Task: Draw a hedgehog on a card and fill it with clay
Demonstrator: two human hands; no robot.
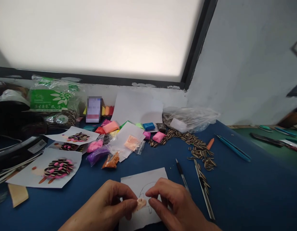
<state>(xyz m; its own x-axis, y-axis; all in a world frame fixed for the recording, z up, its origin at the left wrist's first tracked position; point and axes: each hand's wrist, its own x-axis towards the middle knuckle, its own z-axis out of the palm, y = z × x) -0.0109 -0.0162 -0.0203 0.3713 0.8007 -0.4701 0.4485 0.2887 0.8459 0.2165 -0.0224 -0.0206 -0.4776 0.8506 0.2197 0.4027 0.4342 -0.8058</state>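
A sheet of white paper (pixel 160 175) with a pen-drawn outline lies in front of me. On it is a small flat piece of peach modelling clay (pixel 141 202) with a tiny dark mark. My left hand (pixel 114 200) comes from the left, its thumb and forefinger closed at the left edge of the clay. My right hand (pixel 171 200) hovers over the right side of the sheet. Its thumb and forefinger tips are a little apart beside the clay, with nothing visible between them. Its other fingers are curled and partly hidden.
Sunflower seeds (pixel 198 147) spread at the right, near metal tweezers (pixel 204 192), a pen (pixel 182 173) and blue tweezers (pixel 232 147). Several bagged clay packs (pixel 97 155) lie behind the sheet. At left are seed-covered hedgehog pictures (pixel 59 170) and a green seed bag (pixel 49 99).
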